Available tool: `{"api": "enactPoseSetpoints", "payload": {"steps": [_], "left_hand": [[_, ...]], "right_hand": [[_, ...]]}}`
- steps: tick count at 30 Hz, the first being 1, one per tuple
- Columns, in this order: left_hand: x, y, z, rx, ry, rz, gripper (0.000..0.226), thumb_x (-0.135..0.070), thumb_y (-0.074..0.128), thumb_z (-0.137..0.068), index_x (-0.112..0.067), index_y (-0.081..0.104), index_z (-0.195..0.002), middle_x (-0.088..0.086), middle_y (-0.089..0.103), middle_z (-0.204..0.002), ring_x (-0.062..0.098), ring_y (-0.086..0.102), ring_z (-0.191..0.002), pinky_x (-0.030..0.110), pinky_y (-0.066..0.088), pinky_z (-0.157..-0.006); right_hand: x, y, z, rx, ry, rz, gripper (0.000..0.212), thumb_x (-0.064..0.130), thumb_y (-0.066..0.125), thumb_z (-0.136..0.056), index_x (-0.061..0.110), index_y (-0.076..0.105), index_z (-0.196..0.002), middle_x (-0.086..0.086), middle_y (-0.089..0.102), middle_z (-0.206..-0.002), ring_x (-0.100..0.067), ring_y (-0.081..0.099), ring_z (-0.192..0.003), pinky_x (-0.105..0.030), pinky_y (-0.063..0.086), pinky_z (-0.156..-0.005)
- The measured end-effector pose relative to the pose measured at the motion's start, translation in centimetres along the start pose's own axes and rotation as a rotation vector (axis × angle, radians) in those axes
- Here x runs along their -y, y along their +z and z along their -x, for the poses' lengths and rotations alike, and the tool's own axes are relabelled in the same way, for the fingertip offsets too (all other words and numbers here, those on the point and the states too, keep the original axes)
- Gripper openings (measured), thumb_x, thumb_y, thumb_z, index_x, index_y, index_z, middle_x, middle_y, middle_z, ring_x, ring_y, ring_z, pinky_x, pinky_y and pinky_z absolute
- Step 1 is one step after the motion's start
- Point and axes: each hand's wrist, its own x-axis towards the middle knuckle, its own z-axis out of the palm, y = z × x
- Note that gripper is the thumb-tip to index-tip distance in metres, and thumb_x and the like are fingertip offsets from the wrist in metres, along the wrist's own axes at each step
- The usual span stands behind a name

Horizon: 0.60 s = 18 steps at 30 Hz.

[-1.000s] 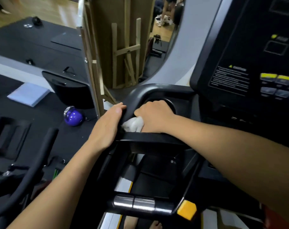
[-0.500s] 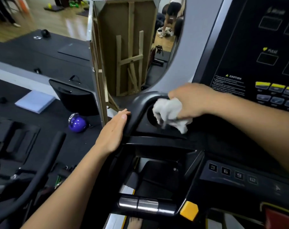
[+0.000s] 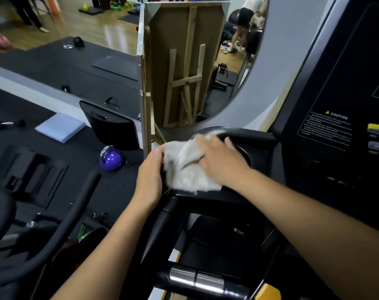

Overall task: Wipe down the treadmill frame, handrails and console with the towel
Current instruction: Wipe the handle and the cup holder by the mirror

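Middle of the picture, towel [image 3: 188,172]: white and crumpled. It lies on the black treadmill frame [image 3: 205,198], just left of the round cup hole [image 3: 246,154].
Right hand [image 3: 224,164]: flat on top of the towel. The fingers are straight and a bit spread, and they press the towel down.
Left hand [image 3: 150,176]: at the left edge of the frame. Its thumb touches the left side of the towel. Its fingers bend down over the edge and hide there, so I cannot tell if it grips.
Both hands: close together, with only the towel between them.
In the way: the right hand covers part of the cup hole, and the towel hides the frame under it.
Console [image 3: 335,94]: big and black, on the right side, with a caution label and yellow buttons [image 3: 378,128].
Silver grips [image 3: 197,278]: at the bottom, below the arms.
Wooden board [image 3: 184,68]: stands upright in the upper middle, behind the towel.
Purple ball [image 3: 110,160]: on the dark floor, left of the left hand.
Black bar [image 3: 80,204]: curved, at the lower left, beside the left arm.
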Motion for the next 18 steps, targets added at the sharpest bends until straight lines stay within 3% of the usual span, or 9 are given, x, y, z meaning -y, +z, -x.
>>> {"api": "enactPoseSetpoints", "payload": {"steps": [2,4,6,9,11,15,16,18], "left_hand": [[0.3,0.1,0.1,0.039,0.108,-0.252,0.026,-0.04,0.059,-0.094,-0.032,0.063,-0.118,-0.016,0.067,-0.116,0.002,0.06,-0.113,0.038,0.047,-0.105],[0.5,0.2,0.0,0.059,0.158,-0.356,0.035,-0.039,0.063,-0.09,-0.033,0.056,-0.124,-0.021,0.062,-0.119,-0.006,0.057,-0.112,0.027,0.047,-0.101],[0.4,0.2,-0.1,-0.019,0.191,-0.36,0.037,-0.042,0.055,-0.089,-0.03,0.056,-0.124,-0.018,0.062,-0.117,-0.005,0.057,-0.11,0.024,0.047,-0.097],[0.3,-0.2,0.0,-0.167,0.24,-0.288,0.032,-0.039,0.045,-0.093,-0.024,0.058,-0.118,-0.015,0.062,-0.112,-0.003,0.057,-0.106,0.022,0.046,-0.093],[0.4,-0.3,0.2,-0.197,0.286,-0.328,0.031,-0.04,0.044,-0.093,-0.025,0.058,-0.116,-0.015,0.062,-0.109,0.002,0.057,-0.105,0.021,0.045,-0.091],[0.6,0.1,0.0,-0.047,0.415,-0.633,0.039,-0.034,0.054,-0.091,-0.017,0.056,-0.127,-0.008,0.058,-0.125,0.01,0.052,-0.116,0.01,0.032,-0.1],[0.7,0.3,-0.1,0.05,0.423,-0.73,0.046,-0.036,0.054,-0.092,-0.016,0.053,-0.134,-0.006,0.054,-0.135,0.011,0.047,-0.127,0.01,0.027,-0.106],[0.9,0.6,-0.3,0.242,0.334,-0.886,0.058,-0.041,0.052,-0.096,-0.019,0.039,-0.149,-0.006,0.034,-0.157,0.009,0.025,-0.147,0.021,0.019,-0.118]], "right_hand": [[-2.0,-0.5,-2.0,-0.051,0.119,0.024,0.058,0.03,0.038,-0.099,0.024,0.017,-0.152,-0.001,0.023,-0.16,-0.025,0.014,-0.148,-0.05,0.014,-0.119],[-2.1,-0.4,-2.2,-0.061,0.114,-0.07,0.055,0.043,0.041,-0.098,0.024,0.028,-0.148,0.001,0.034,-0.153,-0.026,0.022,-0.145,-0.047,0.025,-0.115],[-0.4,0.5,-0.8,-0.057,-0.051,-0.075,0.051,0.047,0.041,-0.094,0.022,0.042,-0.138,0.001,0.041,-0.144,-0.025,0.026,-0.139,-0.046,0.03,-0.111],[1.9,1.9,1.9,-0.056,-0.326,0.001,0.053,0.051,0.037,-0.091,0.027,0.05,-0.136,0.004,0.039,-0.15,-0.022,0.023,-0.142,-0.046,0.014,-0.118],[1.4,1.2,1.3,0.002,-0.397,-0.027,0.048,0.048,0.037,-0.093,0.03,0.05,-0.136,0.008,0.043,-0.146,-0.017,0.026,-0.14,-0.044,0.011,-0.118],[-1.6,-0.1,-4.1,-0.021,-0.219,0.063,0.048,0.043,0.017,-0.092,0.032,0.055,-0.119,0.006,0.058,-0.116,-0.019,0.047,-0.12,-0.046,0.029,-0.106],[-2.9,-0.4,-5.5,-0.033,-0.095,0.058,0.042,0.037,0.02,-0.094,0.032,0.055,-0.116,0.004,0.059,-0.115,-0.022,0.048,-0.119,-0.048,0.031,-0.102],[-5.4,-0.8,-7.0,-0.064,0.14,0.073,0.036,0.032,0.026,-0.1,0.027,0.053,-0.124,-0.005,0.053,-0.134,-0.027,0.04,-0.131,-0.053,0.026,-0.108]]}}
